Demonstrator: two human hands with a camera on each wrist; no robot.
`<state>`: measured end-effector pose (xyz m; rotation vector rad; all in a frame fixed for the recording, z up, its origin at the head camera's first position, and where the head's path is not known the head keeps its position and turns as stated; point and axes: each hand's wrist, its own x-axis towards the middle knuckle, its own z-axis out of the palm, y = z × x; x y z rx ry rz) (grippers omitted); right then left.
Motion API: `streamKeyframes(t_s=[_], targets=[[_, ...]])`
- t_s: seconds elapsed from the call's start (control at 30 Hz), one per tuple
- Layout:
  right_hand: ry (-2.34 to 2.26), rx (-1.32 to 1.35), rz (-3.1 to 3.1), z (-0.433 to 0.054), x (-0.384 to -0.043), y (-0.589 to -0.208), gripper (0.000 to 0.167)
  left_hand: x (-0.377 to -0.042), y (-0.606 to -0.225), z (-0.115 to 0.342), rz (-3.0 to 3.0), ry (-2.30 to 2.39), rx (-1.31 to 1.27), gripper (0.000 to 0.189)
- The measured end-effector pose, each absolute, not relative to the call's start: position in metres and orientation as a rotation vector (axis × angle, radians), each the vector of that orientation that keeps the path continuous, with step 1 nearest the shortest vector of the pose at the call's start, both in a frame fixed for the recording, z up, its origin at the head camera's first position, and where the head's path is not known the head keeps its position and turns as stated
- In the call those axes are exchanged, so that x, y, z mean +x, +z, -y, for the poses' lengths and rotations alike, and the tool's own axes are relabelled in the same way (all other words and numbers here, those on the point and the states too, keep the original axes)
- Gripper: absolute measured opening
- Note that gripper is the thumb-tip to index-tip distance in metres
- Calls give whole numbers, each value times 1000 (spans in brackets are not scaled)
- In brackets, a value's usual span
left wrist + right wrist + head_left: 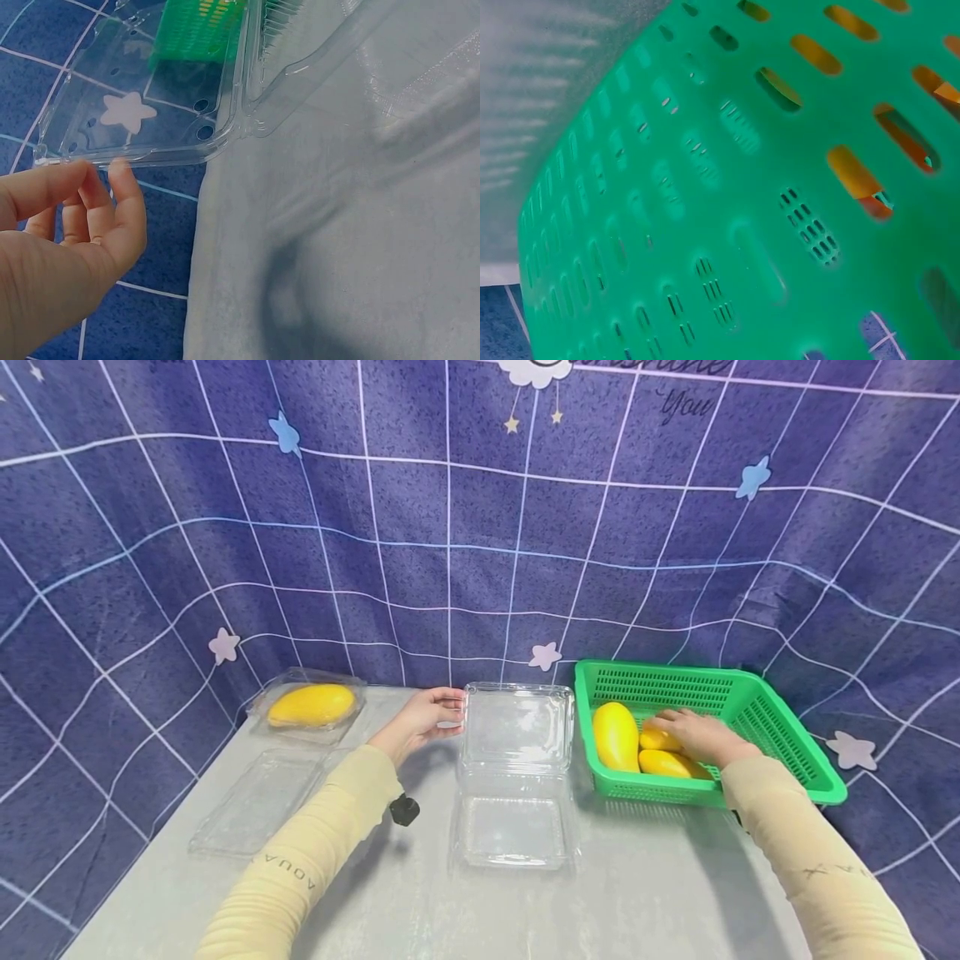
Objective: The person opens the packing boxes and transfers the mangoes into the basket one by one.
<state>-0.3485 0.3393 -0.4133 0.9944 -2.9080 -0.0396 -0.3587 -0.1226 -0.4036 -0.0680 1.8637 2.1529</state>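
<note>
My left hand (423, 720) is at the left edge of the raised lid of a clear plastic clamshell box (513, 831), its fingertips pinching the rim. The box lies unfolded on the table, its lid upright at the back. Inside a green basket (787, 718), my right hand (697, 735) grips a yellow mango (654, 740), fingers over its top. Beside it are a larger mango (617, 737) and another mango (667, 765) nearer the front wall. In the right wrist view the basket wall (705, 187) hides the hand; yellow shows through the slots.
At the back left, a mango (311, 705) lies in another clear box (360, 689), whose other half (251, 802) spreads toward the front. A blue gridded curtain (480, 568) hangs behind the grey table (637, 893). The basket stands right of the open box.
</note>
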Motion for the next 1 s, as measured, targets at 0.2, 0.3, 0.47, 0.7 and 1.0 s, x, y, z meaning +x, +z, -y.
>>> streamKeyframes(t_s=[0.2,0.3,0.47,0.7,1.0], targets=[[72,1060,2932,-338,-347,-411,48,-358,-403,122,-1865,2154,-60,45],[69,1081,2926,-338,-347,-411,45,-358,-403,122,-1866,2155,-60,44],[12,1070,2941,-339,-348,-410,45,-358,-403,122,-1860,2161,-49,42],[-34,1055,2947,-338,-347,-406,53,-358,-403,122,-1858,2163,-57,45],[3,1078,2931,-335,-342,-399,56,-357,-402,123,-1859,2163,-70,45]])
